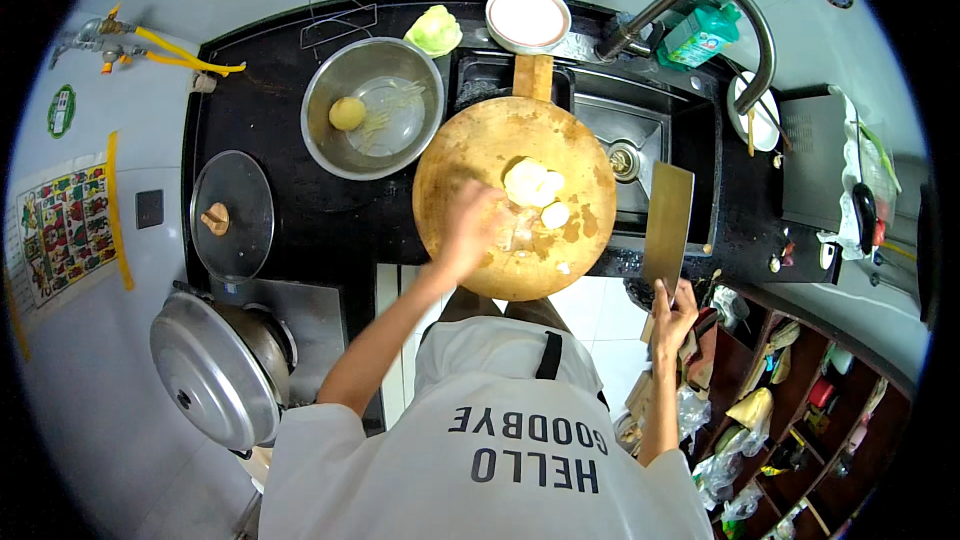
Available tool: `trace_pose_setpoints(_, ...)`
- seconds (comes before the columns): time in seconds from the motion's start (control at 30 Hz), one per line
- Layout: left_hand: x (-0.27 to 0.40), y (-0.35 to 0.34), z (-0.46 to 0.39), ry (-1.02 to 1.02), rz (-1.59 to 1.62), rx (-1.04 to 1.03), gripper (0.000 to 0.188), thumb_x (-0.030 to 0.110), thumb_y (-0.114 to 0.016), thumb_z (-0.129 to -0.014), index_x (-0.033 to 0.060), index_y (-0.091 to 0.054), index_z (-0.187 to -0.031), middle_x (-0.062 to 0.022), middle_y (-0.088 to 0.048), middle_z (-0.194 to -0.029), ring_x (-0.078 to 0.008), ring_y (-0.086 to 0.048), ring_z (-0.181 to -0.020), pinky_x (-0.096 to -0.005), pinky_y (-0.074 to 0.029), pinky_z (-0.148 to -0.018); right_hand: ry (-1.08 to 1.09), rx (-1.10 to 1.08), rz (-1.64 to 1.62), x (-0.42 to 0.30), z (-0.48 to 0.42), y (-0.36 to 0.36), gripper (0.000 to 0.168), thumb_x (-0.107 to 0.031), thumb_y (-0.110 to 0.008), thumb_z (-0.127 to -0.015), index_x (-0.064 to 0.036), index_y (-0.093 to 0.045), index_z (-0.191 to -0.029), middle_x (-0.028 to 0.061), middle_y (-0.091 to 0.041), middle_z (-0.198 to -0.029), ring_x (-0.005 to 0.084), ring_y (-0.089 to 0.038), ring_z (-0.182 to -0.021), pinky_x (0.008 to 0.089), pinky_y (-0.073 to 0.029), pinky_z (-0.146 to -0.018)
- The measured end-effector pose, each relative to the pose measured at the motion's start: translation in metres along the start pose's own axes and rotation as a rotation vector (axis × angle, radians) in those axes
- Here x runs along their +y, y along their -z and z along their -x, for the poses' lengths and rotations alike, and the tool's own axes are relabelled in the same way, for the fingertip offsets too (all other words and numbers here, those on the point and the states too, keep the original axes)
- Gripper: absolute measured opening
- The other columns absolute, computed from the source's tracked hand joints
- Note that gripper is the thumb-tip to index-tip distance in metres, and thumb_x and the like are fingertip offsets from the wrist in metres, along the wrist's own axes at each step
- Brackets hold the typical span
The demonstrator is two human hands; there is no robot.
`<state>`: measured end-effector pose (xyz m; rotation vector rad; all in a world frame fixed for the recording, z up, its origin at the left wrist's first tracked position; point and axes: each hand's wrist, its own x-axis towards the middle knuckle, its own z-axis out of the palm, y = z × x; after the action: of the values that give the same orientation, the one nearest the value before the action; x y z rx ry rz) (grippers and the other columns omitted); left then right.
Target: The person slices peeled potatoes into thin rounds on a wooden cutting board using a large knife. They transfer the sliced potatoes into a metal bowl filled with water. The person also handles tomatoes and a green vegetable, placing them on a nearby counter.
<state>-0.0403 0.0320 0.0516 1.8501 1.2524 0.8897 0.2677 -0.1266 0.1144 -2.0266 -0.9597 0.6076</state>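
A round wooden cutting board [457,146] lies in front of me, partly over the sink, with damp patches on its surface. Pale yellow slices, apparently potato [529,181], are heaped near its middle, and one slice [555,215] lies just apart from them. My left hand [474,223], blurred by motion, is over the board just left of the slices; its fingers are too smeared to show whether they hold anything. Off the board's right side, my right hand [673,313] grips a cleaver [667,217] by its handle, the broad blade pointing away from me.
A steel basin [309,131] at the back left holds a peeled round potato [347,113] and pale shreds. Behind stand a cabbage piece [435,31] and a white bowl [528,15]. The faucet [765,37] arches over the sink [622,127]. A glass lid [240,240] lies left.
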Motion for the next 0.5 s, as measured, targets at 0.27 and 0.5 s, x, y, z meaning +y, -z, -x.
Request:
trace_pose_setpoints(0.27, 0.038, -0.111, 0.012, 0.269, -0.375, -0.024, 0.050, 0.013, -0.079, -0.071, 0.0039, -0.052, -0.112, -0.0158, -0.050, -0.107, -0.0344, -0.049, -0.104, -0.0457, -0.040, -0.088, -0.158, 0.025, -0.180, 0.034, 0.030, 0.004, 0.003, -0.001, -0.067, -0.086, 0.002, -0.069, -0.086, 0.0014, -0.056, -0.081, 0.0049, -0.046, -0.051, 0.0211, -0.034, -0.041)
trace_pose_setpoints(0.5, 0.030, -0.131, 0.016, 0.331, -0.343, 0.070, 0.056, 0.010, -0.081, -0.067, 0.0094, -0.051, -0.114, -0.0132, -0.054, -0.103, -0.0337, -0.051, -0.102, -0.0457, -0.039, -0.085, -0.192, -0.028, -0.230, 0.039, 0.026, 0.008, 0.006, -0.002, -0.069, -0.086, 0.003, -0.069, -0.087, 0.0027, -0.057, -0.086, 0.0048, -0.046, -0.051, 0.0212, -0.034, -0.041)
